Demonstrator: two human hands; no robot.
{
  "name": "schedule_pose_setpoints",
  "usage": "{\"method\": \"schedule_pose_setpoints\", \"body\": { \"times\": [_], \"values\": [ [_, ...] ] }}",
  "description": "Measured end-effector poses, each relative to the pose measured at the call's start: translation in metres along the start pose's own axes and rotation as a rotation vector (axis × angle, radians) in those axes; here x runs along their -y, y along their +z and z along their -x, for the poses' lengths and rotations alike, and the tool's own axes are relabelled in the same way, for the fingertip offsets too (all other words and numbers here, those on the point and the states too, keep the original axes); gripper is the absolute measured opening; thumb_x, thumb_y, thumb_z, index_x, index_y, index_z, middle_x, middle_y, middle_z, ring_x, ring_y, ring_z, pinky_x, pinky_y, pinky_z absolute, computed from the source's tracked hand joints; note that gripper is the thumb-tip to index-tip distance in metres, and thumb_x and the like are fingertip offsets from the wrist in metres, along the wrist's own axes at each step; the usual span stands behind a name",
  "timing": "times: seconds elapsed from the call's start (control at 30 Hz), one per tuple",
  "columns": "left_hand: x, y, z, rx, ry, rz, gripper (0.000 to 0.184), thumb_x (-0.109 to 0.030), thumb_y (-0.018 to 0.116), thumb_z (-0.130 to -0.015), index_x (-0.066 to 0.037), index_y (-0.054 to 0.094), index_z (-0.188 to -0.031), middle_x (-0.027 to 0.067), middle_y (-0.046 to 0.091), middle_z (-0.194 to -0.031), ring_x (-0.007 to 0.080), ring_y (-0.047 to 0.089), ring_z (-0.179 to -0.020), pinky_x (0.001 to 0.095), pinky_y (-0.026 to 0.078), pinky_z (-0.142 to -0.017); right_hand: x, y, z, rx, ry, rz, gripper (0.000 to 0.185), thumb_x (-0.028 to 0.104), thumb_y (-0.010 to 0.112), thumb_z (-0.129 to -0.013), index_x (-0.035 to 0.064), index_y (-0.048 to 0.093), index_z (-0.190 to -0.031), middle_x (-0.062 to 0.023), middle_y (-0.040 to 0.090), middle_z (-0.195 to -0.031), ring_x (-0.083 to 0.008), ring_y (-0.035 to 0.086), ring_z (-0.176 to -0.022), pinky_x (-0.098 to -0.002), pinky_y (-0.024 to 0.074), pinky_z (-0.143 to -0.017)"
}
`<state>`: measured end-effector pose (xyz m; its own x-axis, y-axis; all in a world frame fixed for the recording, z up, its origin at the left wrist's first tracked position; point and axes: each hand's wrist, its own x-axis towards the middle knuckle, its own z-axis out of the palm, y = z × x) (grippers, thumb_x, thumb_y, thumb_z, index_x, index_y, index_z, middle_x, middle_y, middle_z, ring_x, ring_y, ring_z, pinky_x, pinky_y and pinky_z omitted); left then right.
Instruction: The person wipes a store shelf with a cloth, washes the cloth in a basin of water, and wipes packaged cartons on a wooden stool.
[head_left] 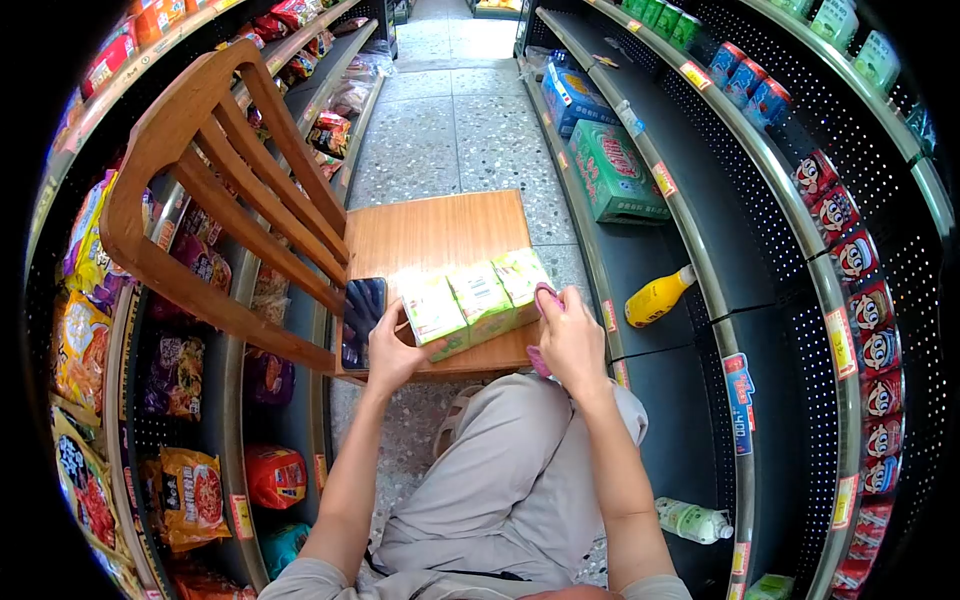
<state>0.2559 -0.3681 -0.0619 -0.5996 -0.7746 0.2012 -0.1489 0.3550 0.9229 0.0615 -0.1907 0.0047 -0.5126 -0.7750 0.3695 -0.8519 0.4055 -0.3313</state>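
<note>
A row of light green drink cartons [478, 298] sits on the wooden chair's seat [440, 225], slightly slanted. My left hand [393, 350] grips the left end of the row, thumb on the near side. In my right hand [572, 338] is a bunched pink cloth [541, 360], held against the right end of the cartons. A dark phone [364, 312] lies at the seat's left edge, beside my left hand.
The chair's slatted back [225, 170] rises at the left. Snack packets [192, 490] fill the left shelves. On the right shelves are a green carton box [618, 172], a tipped yellow bottle [660, 297], a clear bottle [692, 520] and cans [748, 82].
</note>
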Motion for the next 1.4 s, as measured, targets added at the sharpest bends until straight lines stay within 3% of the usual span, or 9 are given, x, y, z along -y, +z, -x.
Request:
{"method": "schedule_pose_setpoints", "body": {
  "times": [0.23,0.33,0.43,0.57,0.87,1.07,1.17,1.27,1.4],
  "values": [
    [-0.004,0.005,0.01,-0.042,-0.107,0.072,0.069,-0.025,0.091,-0.068,0.001,0.06,-0.124,0.0125,0.073,-0.106,0.0178,0.069,-0.1,0.0329,0.053,-0.09,0.006,0.002,0.0,-0.054,-0.03,-0.06,0.032,0.004,0.056,-0.086,0.0104,0.06,-0.117,-0.0138,0.055,-0.098,-0.0357,0.064,-0.088,-0.0482,0.0543,-0.071],
    [0.003,0.001,0.011,0.005,-0.14,0.13,0.063,-0.015,0.086,-0.073,0.003,0.058,-0.126,0.008,0.07,-0.111,0.0149,0.064,-0.102,0.0303,0.05,-0.092,0.013,0.004,-0.002,-0.082,-0.046,-0.068,0.034,0.004,0.057,-0.085,0.0105,0.06,-0.118,-0.0139,0.055,-0.099,-0.0354,0.064,-0.089,-0.0475,0.0546,-0.072],
    [-0.001,-0.002,0.01,-0.01,-0.14,0.271,0.056,-0.022,0.085,-0.077,0.005,0.062,-0.12,0.0099,0.071,-0.105,0.0139,0.066,-0.091,0.0287,0.053,-0.083,0.021,0.007,-0.005,-0.045,-0.031,-0.073,0.035,0.003,0.057,-0.085,0.0097,0.06,-0.119,-0.0142,0.055,-0.1,-0.0353,0.064,-0.091,-0.0469,0.0548,-0.073],
    [-0.003,-0.012,0.004,0.126,-0.281,0.352,0.049,-0.028,0.077,-0.086,0.006,0.063,-0.117,0.0112,0.071,-0.105,0.0125,0.066,-0.09,0.0276,0.053,-0.08,0.024,0.015,-0.01,-0.097,-0.063,-0.105,0.041,0.002,0.058,-0.084,0.0099,0.062,-0.123,-0.0143,0.059,-0.103,-0.0368,0.065,-0.088,-0.0475,0.0538,-0.071],
    [-0.004,-0.013,-0.007,0.179,-0.562,0.425,0.055,-0.038,0.07,-0.091,0.011,0.063,-0.116,0.0143,0.071,-0.102,0.0169,0.07,-0.09,0.0304,0.058,-0.076,0.027,0.032,-0.015,-0.009,-0.051,-0.045,0.037,0.004,0.059,-0.084,0.0109,0.064,-0.12,-0.0133,0.059,-0.101,-0.0347,0.065,-0.089,-0.046,0.0545,-0.072],
    [0.003,-0.011,-0.011,0.181,-0.569,0.379,0.064,-0.044,0.069,-0.091,0.016,0.063,-0.114,0.0181,0.07,-0.103,0.019,0.071,-0.091,0.0319,0.06,-0.074,0.037,0.031,-0.012,0.026,-0.094,0.003,0.032,0.006,0.058,-0.085,0.011,0.065,-0.116,-0.0128,0.059,-0.099,-0.0327,0.064,-0.091,-0.0447,0.0547,-0.072],
    [0.004,-0.008,-0.012,0.126,-0.565,0.312,0.067,-0.049,0.068,-0.09,0.016,0.067,-0.106,0.0192,0.072,-0.095,0.0203,0.072,-0.085,0.0315,0.059,-0.073,0.045,0.029,-0.007,0.061,-0.136,-0.009,0.032,0.006,0.057,-0.085,0.0114,0.065,-0.116,-0.0135,0.058,-0.098,-0.033,0.063,-0.09,-0.0446,0.0545,-0.072],
    [-0.014,-0.015,-0.017,0.126,-0.541,-0.033,0.069,-0.053,0.068,-0.088,0.016,0.07,-0.096,0.0205,0.072,-0.084,0.0218,0.073,-0.076,0.0309,0.059,-0.067,0.051,0.029,0.0,0.098,-0.153,-0.001,0.032,0.006,0.058,-0.084,0.0114,0.065,-0.116,-0.0141,0.057,-0.096,-0.0331,0.062,-0.09,-0.0445,0.0545,-0.071],
    [-0.024,-0.018,-0.02,0.123,-0.427,-0.219,0.073,-0.059,0.064,-0.088,0.014,0.071,-0.088,0.0225,0.069,-0.07,0.0249,0.073,-0.069,0.033,0.058,-0.058,0.055,0.03,0.007,0.13,-0.205,-0.012,0.035,0.006,0.058,-0.082,0.0097,0.064,-0.116,-0.0133,0.055,-0.098,-0.0321,0.061,-0.092,-0.0437,0.0563,-0.07]
  ]
}}
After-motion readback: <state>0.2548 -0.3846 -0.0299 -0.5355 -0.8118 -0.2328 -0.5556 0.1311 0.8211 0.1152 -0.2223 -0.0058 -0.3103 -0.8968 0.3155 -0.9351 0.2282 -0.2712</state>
